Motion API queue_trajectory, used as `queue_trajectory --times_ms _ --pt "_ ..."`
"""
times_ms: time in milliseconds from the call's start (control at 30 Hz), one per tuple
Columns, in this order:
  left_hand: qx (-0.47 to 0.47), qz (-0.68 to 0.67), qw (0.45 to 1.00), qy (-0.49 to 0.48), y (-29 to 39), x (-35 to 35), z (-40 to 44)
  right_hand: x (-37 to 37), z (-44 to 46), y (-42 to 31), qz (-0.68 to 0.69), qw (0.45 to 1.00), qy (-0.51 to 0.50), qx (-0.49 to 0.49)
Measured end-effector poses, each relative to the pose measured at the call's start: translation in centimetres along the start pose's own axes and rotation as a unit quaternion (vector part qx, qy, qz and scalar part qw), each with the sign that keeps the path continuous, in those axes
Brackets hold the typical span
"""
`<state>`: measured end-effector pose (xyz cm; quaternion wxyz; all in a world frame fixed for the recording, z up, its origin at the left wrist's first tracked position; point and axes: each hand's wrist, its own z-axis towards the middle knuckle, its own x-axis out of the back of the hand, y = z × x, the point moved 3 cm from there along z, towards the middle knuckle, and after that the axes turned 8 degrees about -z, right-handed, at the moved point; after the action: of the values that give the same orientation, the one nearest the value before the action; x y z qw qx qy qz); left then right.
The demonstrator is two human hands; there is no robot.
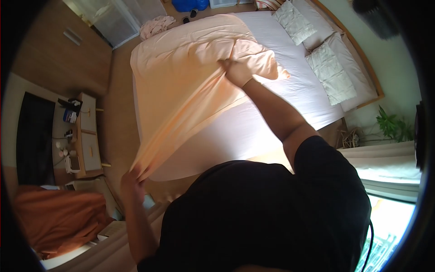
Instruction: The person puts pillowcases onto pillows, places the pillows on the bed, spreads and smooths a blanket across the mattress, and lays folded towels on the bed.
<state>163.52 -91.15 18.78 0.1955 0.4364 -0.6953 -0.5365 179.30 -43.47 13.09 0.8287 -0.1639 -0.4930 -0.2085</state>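
A peach-coloured bed sheet (176, 90) lies spread over the foot half of the bed, its upper part bunched in folds. My left hand (132, 183) is closed around one corner of it, low at the left beyond the mattress edge. Over the middle of the bed, my right hand (236, 72) grips another part of its edge. Between my hands the cloth is pulled taut in long diagonal creases. Beneath it shows the pale mattress cover (226, 131). The fingertips of both hands are partly hidden by the fabric.
White patterned pillows (333, 72) lie by the wooden headboard (362, 59). A crumpled pink cloth (156, 27) sits beyond the bed's far corner. Along the left stand a drawer cabinet (89, 136) and a television (35, 138). An orange-brown cloth (63, 220) drapes at lower left; a plant (389, 120) is at right.
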Motion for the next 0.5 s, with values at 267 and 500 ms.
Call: queue_trajectory --times_ms 267,500 --pt "-0.111 -0.089 0.972 0.188 11.2 9.7 -5.4 9.4 2.1 16.5 -0.091 0.973 0.096 -0.189" --pt "-0.159 -0.085 0.944 0.275 15.7 17.9 -4.6 15.1 -3.7 24.9 -0.108 0.942 0.089 -0.305"
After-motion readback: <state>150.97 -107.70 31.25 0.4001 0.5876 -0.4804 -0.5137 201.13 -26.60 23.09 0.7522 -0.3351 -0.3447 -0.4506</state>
